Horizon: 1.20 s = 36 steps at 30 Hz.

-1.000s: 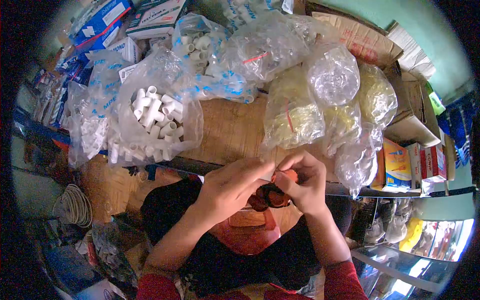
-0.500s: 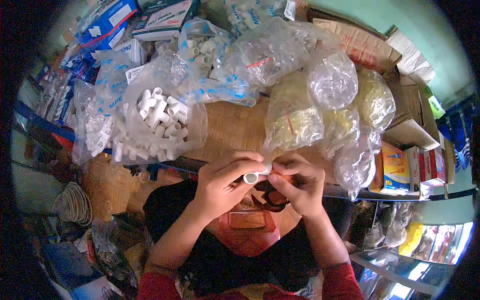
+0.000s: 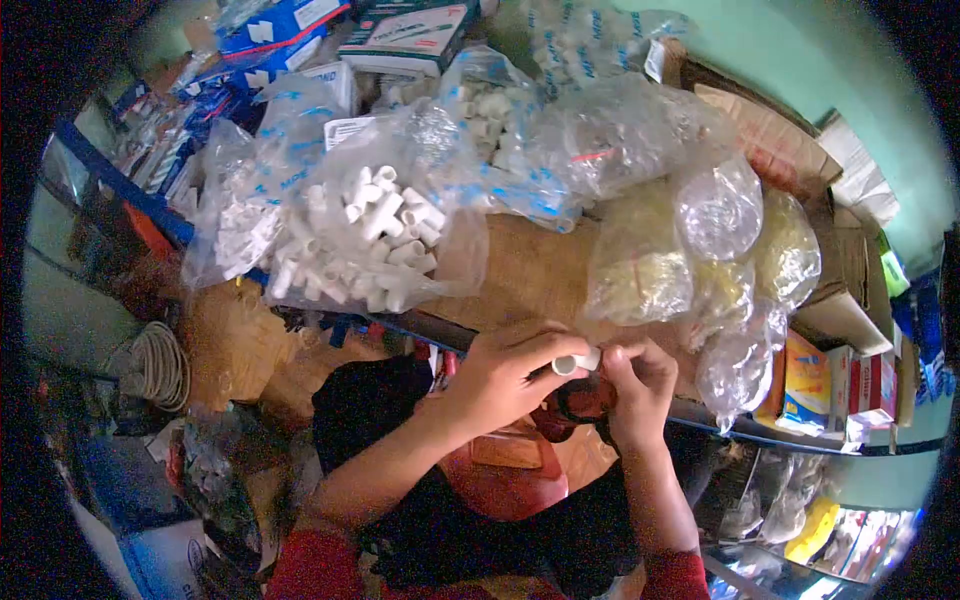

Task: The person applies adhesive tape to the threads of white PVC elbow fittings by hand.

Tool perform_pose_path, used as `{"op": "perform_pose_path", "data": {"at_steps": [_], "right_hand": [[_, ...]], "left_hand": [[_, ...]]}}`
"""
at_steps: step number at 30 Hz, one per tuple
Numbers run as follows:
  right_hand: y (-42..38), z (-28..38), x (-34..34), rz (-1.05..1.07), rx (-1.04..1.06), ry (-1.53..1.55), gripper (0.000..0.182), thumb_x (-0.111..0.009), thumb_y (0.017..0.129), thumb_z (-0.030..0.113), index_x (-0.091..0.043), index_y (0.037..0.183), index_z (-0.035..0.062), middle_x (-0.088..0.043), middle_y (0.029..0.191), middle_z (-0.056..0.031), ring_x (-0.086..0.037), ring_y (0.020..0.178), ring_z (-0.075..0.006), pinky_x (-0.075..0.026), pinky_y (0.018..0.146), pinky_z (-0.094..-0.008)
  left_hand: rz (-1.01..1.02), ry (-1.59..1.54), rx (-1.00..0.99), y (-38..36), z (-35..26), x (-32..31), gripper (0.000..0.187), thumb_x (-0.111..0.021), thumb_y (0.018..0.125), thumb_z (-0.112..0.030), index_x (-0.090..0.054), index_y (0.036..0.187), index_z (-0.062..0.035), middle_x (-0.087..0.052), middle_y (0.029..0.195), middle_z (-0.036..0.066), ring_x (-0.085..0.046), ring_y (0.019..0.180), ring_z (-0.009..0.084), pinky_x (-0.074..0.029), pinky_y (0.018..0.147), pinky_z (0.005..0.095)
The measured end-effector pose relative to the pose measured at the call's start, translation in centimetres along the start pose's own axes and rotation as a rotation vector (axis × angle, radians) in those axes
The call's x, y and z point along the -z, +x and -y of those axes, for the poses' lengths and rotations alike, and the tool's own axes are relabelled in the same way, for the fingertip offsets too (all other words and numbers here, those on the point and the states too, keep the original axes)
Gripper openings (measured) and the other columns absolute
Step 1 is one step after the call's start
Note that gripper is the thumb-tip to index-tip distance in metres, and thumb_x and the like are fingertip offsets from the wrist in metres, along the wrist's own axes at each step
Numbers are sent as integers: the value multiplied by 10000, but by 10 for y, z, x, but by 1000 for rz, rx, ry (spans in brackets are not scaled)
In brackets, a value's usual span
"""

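Between the two hands, near the front edge of the worktop, a white pipe fitting sits in the left hand's grip, which is closed round it from thumb to fingers, its hollow mouth facing the camera. At the fitting's other end is the right hand, thumb and fingers bent in close — whether they pinch anything I cannot tell. Just below and between both grips is a dark reddish object, too shadowed to name. Beyond and left of the left grip, a plastic bag holds more white fittings. The step in hand looks like close two-handed work on that one fitting — a next move seems to call for a steady left grip and fine right fingertip control.
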State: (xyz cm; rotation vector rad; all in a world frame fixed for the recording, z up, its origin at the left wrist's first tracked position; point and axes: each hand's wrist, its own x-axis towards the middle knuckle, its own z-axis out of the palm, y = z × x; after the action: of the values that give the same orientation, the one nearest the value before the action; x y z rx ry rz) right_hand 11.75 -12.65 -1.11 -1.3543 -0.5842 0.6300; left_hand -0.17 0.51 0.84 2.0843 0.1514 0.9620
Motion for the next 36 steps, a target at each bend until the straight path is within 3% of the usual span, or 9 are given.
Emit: {"op": "perform_pose_path", "data": {"at_steps": [4,8,12,16,19,23,30,35,36], "right_hand": [[2,9,-8,146,174,11,151,-705,756,-26,-668,903,-33,-641,963,-112,-595,877,-161,-469,784,-286],[10,6,5,226,295,-211,192,-706,751,-34,-660,937,-34,-645,930,-103,-606,864,-161,-476,773,-279],[9,28,8,240,-107,-86,125,-721,746,-22,-669,858,-8,-672,831,-62,-611,730,-102,-497,688,-242],[3,19,8,203,-87,-158,96,-717,754,-19,-658,826,1,-683,859,-95,-641,787,-143,-514,707,-278],[0,5,-1,120,343,-234,109,-723,731,-41,-638,797,-28,-668,883,-132,-625,774,-133,-494,631,-252],[7,24,-3,155,510,-541,134,-675,771,-21,-659,903,-19,-663,896,-156,-652,789,-215,-511,679,-285],[18,21,15,314,425,-418,128,-629,797,-32,-676,910,4,-659,893,-129,-641,799,-234,-496,725,-311],[22,25,24,398,343,-361,92,-665,791,-10,-673,881,11,-644,786,-65,-629,770,-172,-492,685,-297],[20,26,22,344,191,-300,80,-672,795,2,-660,874,0,-643,773,-62,-625,740,-154,-489,654,-281]], "left_hand": [[-98,2,72,1,2,6,262,-790,660,-54,-657,887,-49,-677,869,80,-665,779,209,-518,678,291],[0,-23,74,3,2,11,239,-756,709,-114,-634,908,-62,-670,874,68,-646,794,225,-488,703,313],[156,-126,118,2,3,11,224,-747,723,-114,-639,910,-55,-673,869,56,-646,793,211,-486,723,294],[172,-240,234,-1,3,14,239,-747,730,-94,-653,944,-45,-680,911,66,-654,821,177,-495,731,279],[61,-174,237,-4,5,8,266,-748,729,-90,-662,977,-50,-682,918,73,-653,817,176,-496,729,285],[-84,-144,267,-3,0,-2,292,-750,725,-79,-667,1004,-58,-686,915,75,-651,817,164,-494,719,277],[38,-159,287,-5,8,-2,304,-748,730,-75,-669,1022,-50,-690,881,63,-622,752,99,-485,694,245],[131,-257,383,-5,9,-2,290,-744,735,-36,-664,1012,2,-682,1002,82,-629,904,115,-491,805,261],[145,-248,384,-5,9,-3,288,-743,736,-36,-665,1010,1,-681,1006,82,-628,907,115,-491,809,262]]}}
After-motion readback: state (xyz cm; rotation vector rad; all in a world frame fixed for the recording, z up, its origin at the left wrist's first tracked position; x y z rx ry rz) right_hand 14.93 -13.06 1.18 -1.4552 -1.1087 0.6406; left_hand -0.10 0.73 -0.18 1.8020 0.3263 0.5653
